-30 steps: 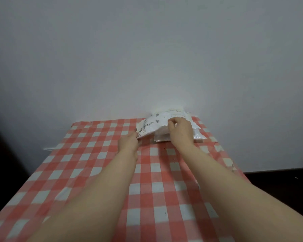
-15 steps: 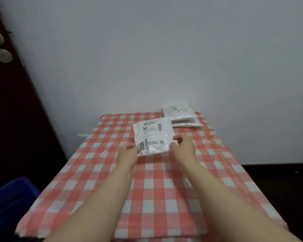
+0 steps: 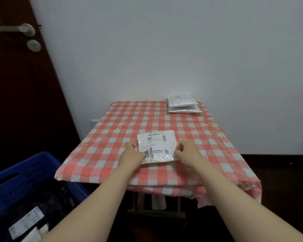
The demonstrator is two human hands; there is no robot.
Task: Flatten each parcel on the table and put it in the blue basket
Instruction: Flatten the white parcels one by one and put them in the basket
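A white plastic parcel (image 3: 157, 147) with printed labels lies on the red-and-white checked table (image 3: 112, 137), near its front edge. My left hand (image 3: 132, 155) pinches the parcel's left edge. My right hand (image 3: 186, 151) pinches its right edge. Two more white parcels (image 3: 182, 106) are stacked at the table's far right corner by the wall. The blue basket (image 3: 25, 175) stands on the floor at the lower left, with several parcels lying inside it.
A dark wooden door (image 3: 21, 84) with a metal handle (image 3: 16, 29) fills the left side. A white wall (image 3: 164, 49) rises behind the table. The cloth hangs torn at the front right corner (image 3: 252, 187). Dark floor lies to the right.
Both hands lifted a parcel off the far stack, carried it toward me and lowered it onto the table. The view drew back, bringing the door and blue basket into sight.
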